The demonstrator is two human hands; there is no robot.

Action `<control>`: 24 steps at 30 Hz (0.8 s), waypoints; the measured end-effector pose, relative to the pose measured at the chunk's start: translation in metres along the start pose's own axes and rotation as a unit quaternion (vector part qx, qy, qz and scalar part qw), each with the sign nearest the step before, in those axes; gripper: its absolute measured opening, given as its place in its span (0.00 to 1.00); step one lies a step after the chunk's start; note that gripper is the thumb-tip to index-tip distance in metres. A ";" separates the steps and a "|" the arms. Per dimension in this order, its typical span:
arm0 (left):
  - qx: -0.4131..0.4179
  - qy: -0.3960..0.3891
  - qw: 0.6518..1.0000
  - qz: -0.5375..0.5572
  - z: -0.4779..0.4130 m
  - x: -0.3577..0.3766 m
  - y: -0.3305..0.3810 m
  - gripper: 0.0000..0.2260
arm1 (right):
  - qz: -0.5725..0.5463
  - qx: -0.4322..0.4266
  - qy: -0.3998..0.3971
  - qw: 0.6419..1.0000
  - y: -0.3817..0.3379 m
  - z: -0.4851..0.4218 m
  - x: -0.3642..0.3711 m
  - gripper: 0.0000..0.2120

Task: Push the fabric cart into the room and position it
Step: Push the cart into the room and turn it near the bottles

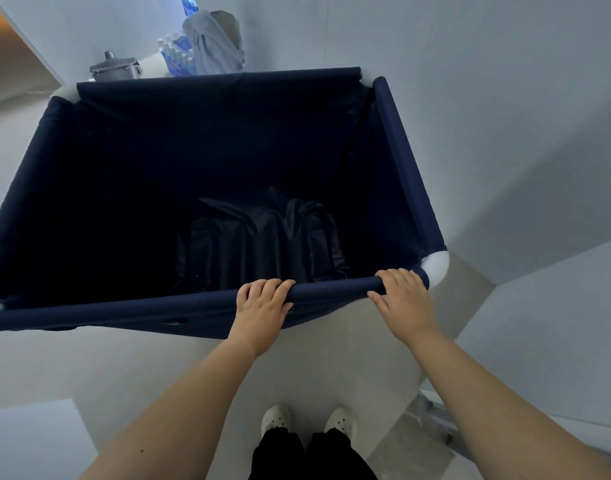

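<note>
The navy fabric cart fills the middle of the head view, a deep open bin with white corner joints. A dark folded garment lies at its bottom. My left hand grips the near top rail right of centre, fingers curled over it. My right hand holds the same rail close to the near right white corner. Both arms are stretched forward, and my feet in white shoes stand just behind the cart.
A white wall runs close along the cart's right side. Beyond the far rail stand a pack of water bottles, a grey cloth bundle and a grey lidded box. A metal frame lies at the lower right.
</note>
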State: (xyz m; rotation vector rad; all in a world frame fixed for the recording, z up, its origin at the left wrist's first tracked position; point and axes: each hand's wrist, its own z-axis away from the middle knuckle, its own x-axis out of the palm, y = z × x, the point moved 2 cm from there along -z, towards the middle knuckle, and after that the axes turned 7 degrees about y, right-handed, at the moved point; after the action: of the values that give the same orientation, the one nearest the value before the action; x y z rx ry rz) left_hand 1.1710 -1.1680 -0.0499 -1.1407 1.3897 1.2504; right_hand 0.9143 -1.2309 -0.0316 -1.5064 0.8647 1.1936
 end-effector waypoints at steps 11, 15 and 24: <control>0.056 -0.015 0.998 0.021 0.005 0.012 0.079 0.18 | 0.027 0.050 0.009 0.998 0.072 0.050 -0.018 0.20; 0.081 -0.013 0.996 0.026 0.009 0.018 0.110 0.19 | 0.028 0.073 0.004 0.997 0.098 0.072 -0.027 0.20; 0.144 0.016 0.989 0.038 0.026 0.034 0.170 0.20 | 0.030 0.123 -0.002 0.992 0.143 0.126 -0.047 0.19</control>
State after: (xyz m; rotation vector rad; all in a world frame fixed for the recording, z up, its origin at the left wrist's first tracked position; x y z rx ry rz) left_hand 0.9991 -1.1348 -0.0595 -0.9182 1.5918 1.0463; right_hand 0.7367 -1.1484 -0.0274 -1.2872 1.0212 1.0885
